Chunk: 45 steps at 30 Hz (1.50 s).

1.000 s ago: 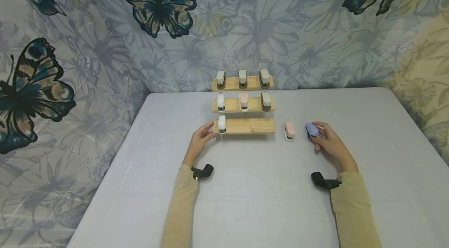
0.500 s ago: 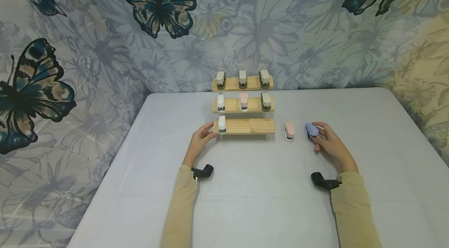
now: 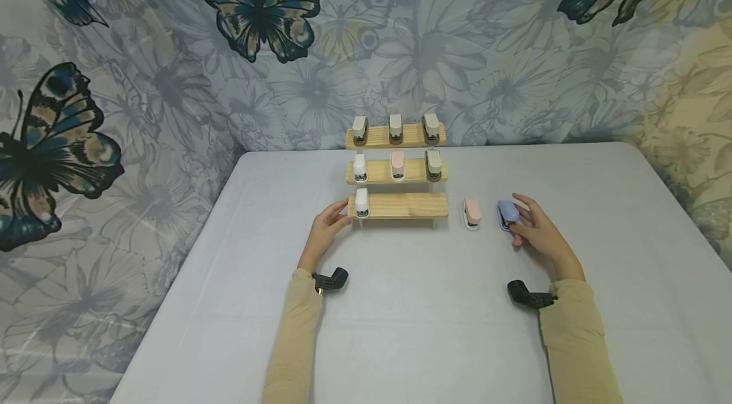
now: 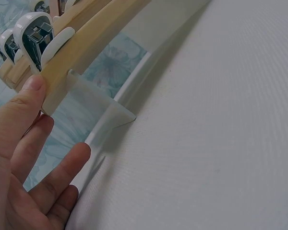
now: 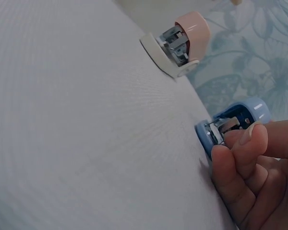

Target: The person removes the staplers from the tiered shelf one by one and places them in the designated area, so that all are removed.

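A three-tier wooden display rack (image 3: 406,206) stands on the table; my left hand (image 3: 328,226) pinches the left end of its lowest tier. In the left wrist view the thumb (image 4: 31,91) lies on the board's edge, two fingers are spread below. A white mini stapler (image 3: 362,202) sits at that tier's left end. My right hand (image 3: 532,226) is at a blue mini stapler (image 3: 508,212) on the table, its thumb at the near side and its index finger lifted off the far side. Left of it stands a pink and white mini stapler (image 3: 471,212).
On the middle tier (image 3: 377,171) stand white, pink and grey-green staplers. The top tier (image 3: 377,136) bears three pale-topped dark ones. A white cloth covers the table (image 3: 423,328); a butterfly-patterned backdrop (image 3: 320,86) hangs behind.
My right index finger has straightened and lifted away from the blue stapler. The left hand, the rack and the staplers look the same.
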Tool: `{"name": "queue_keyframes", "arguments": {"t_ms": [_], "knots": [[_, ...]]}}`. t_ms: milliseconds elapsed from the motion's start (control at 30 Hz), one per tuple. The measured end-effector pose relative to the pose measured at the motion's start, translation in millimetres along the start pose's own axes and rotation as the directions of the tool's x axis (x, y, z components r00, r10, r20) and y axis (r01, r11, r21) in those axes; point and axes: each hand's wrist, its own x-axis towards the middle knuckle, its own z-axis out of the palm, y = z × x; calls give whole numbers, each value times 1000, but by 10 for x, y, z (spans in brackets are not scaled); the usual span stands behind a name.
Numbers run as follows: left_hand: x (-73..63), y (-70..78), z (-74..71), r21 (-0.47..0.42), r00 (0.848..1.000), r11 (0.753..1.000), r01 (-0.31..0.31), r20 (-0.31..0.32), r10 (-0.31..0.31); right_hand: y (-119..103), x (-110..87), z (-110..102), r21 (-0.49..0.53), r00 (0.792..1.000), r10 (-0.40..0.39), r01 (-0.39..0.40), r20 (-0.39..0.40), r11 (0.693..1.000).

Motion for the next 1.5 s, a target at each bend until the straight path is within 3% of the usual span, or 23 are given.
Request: {"name": "queue_keyframes", "arguments": {"t_ms": [400,633,900,1267,1500], "knots": [[22,-34,4,21,999,999,-37,-11,37,-33,16,-6,-29,999,-16,15,-32,999],[104,-283,-7,11,999,1000,-13,-29,13,-20,24,-13,-46,995,-26,21,-99,999],[3,-6,6,17,1000,1000,0,-6,0,-21,8,-17,-48,993,-53,48,-106,998],[-12,10,3,13,1000,1000,-1,-4,1,-66,-24,-13,-18,971,-118,117,-207,993],[-13,7,3,17,1000,1000,-11,-5,11,86,57,-44,29,933,-223,240,-284,970]]}}
